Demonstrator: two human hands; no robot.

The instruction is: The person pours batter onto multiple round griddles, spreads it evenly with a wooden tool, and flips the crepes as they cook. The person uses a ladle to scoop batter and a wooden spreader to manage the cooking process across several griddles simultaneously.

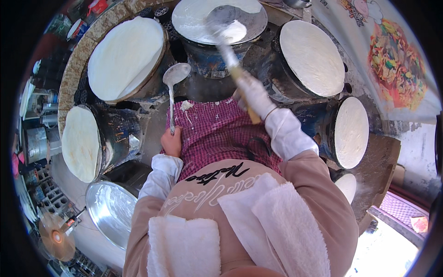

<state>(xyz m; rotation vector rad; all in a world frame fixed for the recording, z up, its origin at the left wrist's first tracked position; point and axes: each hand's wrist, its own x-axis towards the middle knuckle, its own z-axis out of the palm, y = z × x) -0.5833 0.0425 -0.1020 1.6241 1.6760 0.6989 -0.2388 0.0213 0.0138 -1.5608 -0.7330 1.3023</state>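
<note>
My left hand (171, 142) grips the handle of a metal ladle (177, 73), whose bowl is coated with pale batter. In my gloved right hand (254, 95) is a spreading tool with a wooden handle (236, 72); its far end is blurred by motion over the middle round griddle (254, 26). White batter (193, 20) covers the left and front of that griddle, with a thicker pool (236, 32) near the tool. Dark bare metal shows on part of the plate. A checked apron (218, 124) spotted with batter lies beneath both hands.
Around me stand several drum stoves bearing flat rounds: one far left (81, 143), one upper left with a folded edge (128, 57), one upper right (311, 57), one right (351, 133). A metal basin (110, 207) sits at lower left, near a spinning fan (56, 237).
</note>
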